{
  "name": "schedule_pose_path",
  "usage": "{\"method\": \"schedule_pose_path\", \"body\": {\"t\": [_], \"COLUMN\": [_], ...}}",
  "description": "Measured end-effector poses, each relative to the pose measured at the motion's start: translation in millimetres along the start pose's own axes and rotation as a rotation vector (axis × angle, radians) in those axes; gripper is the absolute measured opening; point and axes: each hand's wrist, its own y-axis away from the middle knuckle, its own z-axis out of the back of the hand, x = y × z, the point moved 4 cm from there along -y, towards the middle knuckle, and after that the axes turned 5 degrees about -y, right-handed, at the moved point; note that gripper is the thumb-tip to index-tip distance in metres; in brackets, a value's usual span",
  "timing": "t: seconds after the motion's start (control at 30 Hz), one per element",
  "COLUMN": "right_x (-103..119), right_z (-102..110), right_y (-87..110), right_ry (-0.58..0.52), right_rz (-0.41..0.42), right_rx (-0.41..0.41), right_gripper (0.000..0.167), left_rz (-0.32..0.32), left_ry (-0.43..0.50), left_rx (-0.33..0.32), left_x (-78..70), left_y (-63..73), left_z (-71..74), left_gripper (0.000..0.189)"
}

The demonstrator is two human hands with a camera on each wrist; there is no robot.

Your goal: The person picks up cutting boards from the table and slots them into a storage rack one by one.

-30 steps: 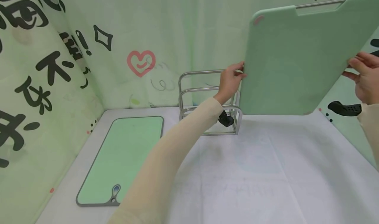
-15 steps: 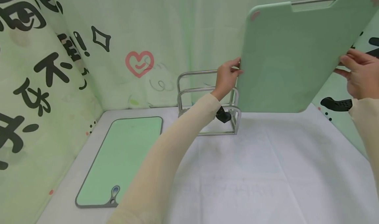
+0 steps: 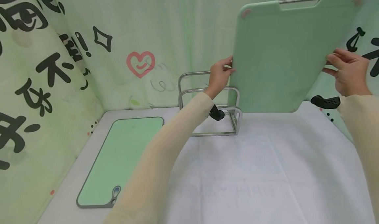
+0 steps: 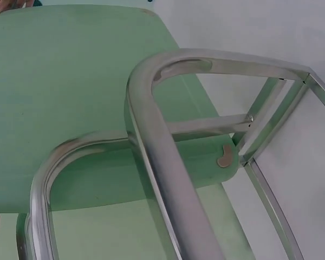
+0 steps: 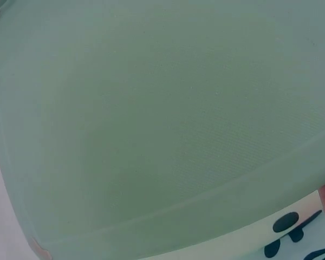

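A pale green cutting board point(image 3: 281, 59), with a slot and metal bar along its top and pinkish corner pads, is held upright above the table. My left hand point(image 3: 218, 77) pinches its left edge, while my right hand point(image 3: 350, 70) grips the right edge between thumb and fingers. Just below the left hand stands a metal rack point(image 3: 236, 95) of rounded bars. The board's lower left part lies behind the rack's right side in the head view. From the left wrist, the board point(image 4: 59, 86) shows behind the rack bars point(image 4: 168, 157). It fills most of the right wrist view.
A second green board point(image 3: 130, 145) with a grey rim and a corner hole lies flat on the white-covered table point(image 3: 251, 178), left of the rack. My left forearm hides its right side. Printed green curtains point(image 3: 165, 26) hang behind and at both sides.
Both hands have carried the upright cutting board leftward, so its lower left now overlaps the rack in view. The rack and the flat board have stayed in place.
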Motion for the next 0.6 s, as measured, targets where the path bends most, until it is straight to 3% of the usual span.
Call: {"method": "schedule_pose_path", "body": {"t": [0.6], "right_x": [-23.8], "right_z": [-32.9], "right_y": [-3.5], "right_ry": [-0.083], "right_rz": [-0.096], "right_rx": [0.097], "right_gripper": [0.029], "left_rz": [0.021], "left_ry": [0.036], "left_rx": [0.024], "left_x": [19.7], "left_y": [1.2], "left_z": [37.9], "left_gripper": [0.050]}}
